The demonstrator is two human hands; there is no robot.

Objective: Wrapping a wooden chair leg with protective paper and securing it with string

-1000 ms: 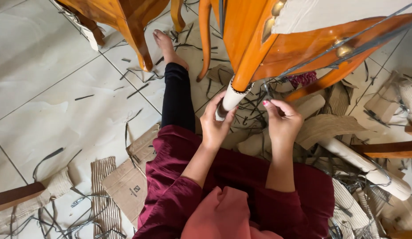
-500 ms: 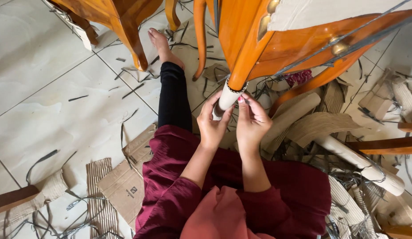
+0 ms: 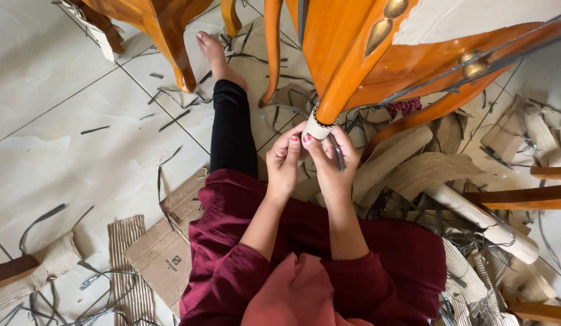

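Observation:
An orange varnished wooden furniture leg (image 3: 341,72) slants down in front of me, its foot wrapped in white foam (image 3: 317,128). My left hand (image 3: 283,162) and my right hand (image 3: 332,160) are both closed around that white wrapping at the foot, fingers pinching it from either side. A dark strap (image 3: 338,154) runs by my right hand's fingers. I sit on the floor in maroon clothes, with one leg in black stretched out (image 3: 231,127).
More orange furniture legs (image 3: 172,48) stand at upper left on the pale tiled floor (image 3: 63,139). Corrugated cardboard pieces (image 3: 160,253), rolled wrappings (image 3: 485,217) and cut black straps litter the floor, thickest at right.
My right hand moved left from open air onto the wrapped foot, joining my left hand. The view has shifted slightly.

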